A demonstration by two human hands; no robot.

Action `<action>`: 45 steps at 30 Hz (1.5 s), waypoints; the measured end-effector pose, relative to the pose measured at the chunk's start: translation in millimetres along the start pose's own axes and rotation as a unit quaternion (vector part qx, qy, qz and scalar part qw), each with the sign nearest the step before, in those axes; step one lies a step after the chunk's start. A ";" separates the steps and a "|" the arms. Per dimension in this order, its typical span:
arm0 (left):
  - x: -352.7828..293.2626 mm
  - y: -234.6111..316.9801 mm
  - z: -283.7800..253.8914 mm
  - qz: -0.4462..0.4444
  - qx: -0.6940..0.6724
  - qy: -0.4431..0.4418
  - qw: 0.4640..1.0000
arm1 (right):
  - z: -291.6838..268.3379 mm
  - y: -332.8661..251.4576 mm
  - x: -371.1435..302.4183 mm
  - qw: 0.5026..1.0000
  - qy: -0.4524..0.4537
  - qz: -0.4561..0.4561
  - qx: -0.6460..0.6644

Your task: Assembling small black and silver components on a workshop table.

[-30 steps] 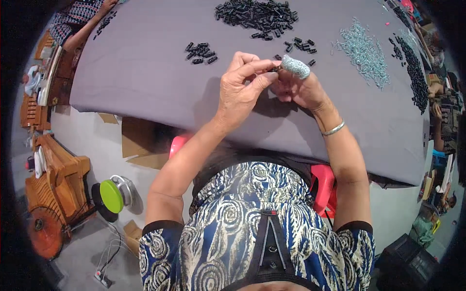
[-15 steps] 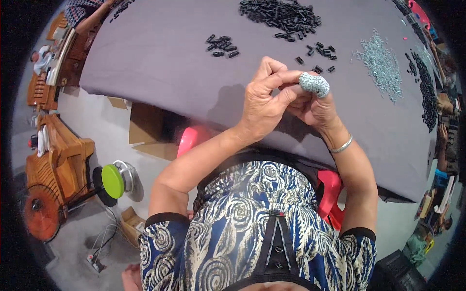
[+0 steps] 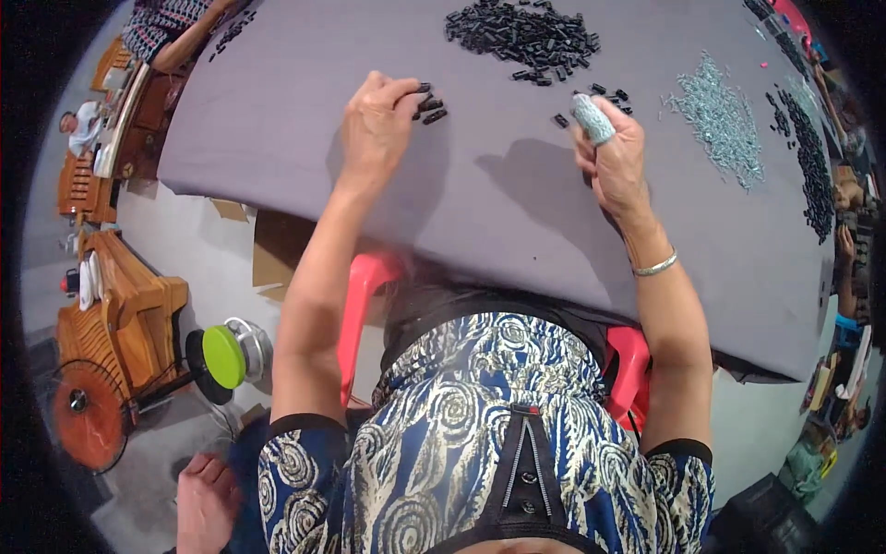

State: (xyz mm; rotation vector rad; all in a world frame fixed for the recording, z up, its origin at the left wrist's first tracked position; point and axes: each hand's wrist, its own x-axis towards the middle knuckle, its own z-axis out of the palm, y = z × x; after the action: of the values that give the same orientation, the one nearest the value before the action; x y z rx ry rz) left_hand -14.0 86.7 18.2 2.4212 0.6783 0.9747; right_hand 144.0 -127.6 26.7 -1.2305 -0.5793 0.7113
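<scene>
My left hand point(image 3: 374, 129) reaches over the table, thumb and forefinger pinched on a small black cylindrical piece point(image 3: 424, 88). Just beyond its fingertips lies a small group of similar black pieces point(image 3: 432, 111), partly covered by the hand. My right hand point(image 3: 616, 162) has curled fingers, and its thumb wears a grey knitted cover point(image 3: 593, 120). A dark bit shows at the cover's tip; whether those fingers grip it is unclear. A few loose black pieces point(image 3: 561, 120) lie beside the right hand.
A large heap of black pieces point(image 3: 521, 42) sits at the far middle of the grey-covered table point(image 3: 277, 111). Small silvery parts point(image 3: 715, 120) are spread at the right, with more black pieces point(image 3: 810, 166) beyond. At lower left stand a fan point(image 3: 89, 415) and another person's hand point(image 3: 208, 499).
My hands, together before, have parted. The left has moved left to the small group of black pieces; the right stays near the loose pieces, its covered thumb now pointing away from me.
</scene>
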 end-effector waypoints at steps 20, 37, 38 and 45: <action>38.9 49.3 86.2 0.125 -0.042 -0.110 0.985 | -34.7 7.5 24.7 0.965 0.175 -0.140 -0.133; 14.3 47.2 65.9 0.132 -0.047 -0.160 0.977 | -38.7 5.8 27.1 0.940 0.205 -0.146 -0.231; 12.6 47.3 64.6 0.132 -0.047 -0.160 0.977 | -39.5 8.6 28.7 0.932 0.201 -0.169 -0.251; 3.2 50.0 56.3 0.124 -0.018 -0.114 0.986 | -40.7 9.8 28.7 0.908 0.186 -0.192 -0.323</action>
State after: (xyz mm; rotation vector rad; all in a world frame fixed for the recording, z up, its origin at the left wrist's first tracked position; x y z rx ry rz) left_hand 42.6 37.4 11.0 2.5747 0.2808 0.7746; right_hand 191.1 -130.0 7.8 -1.7444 -0.7335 -0.0798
